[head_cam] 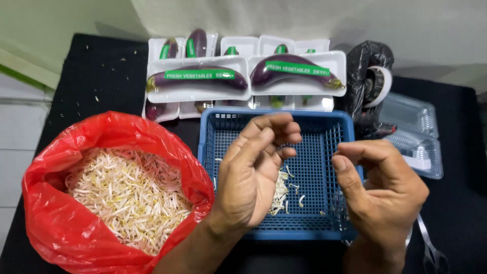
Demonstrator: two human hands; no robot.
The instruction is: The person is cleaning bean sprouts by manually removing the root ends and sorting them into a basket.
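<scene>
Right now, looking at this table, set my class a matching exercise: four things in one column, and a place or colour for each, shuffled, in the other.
Things:
1. red bag
2. blue basket
3. eggplants
4. clear boxes

Descriptions:
A. wrapped in white trays at the back
B. stacked at the right edge, see-through
C. on the left, full of bean sprouts
D. under both hands, a few sprouts inside

Pairs: 1-C, 2-D, 3-A, 4-B

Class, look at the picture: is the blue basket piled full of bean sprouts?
No: the blue basket holds only a small scatter of bean sprouts on its floor, while the red bag beside it holds the large heap.
</scene>
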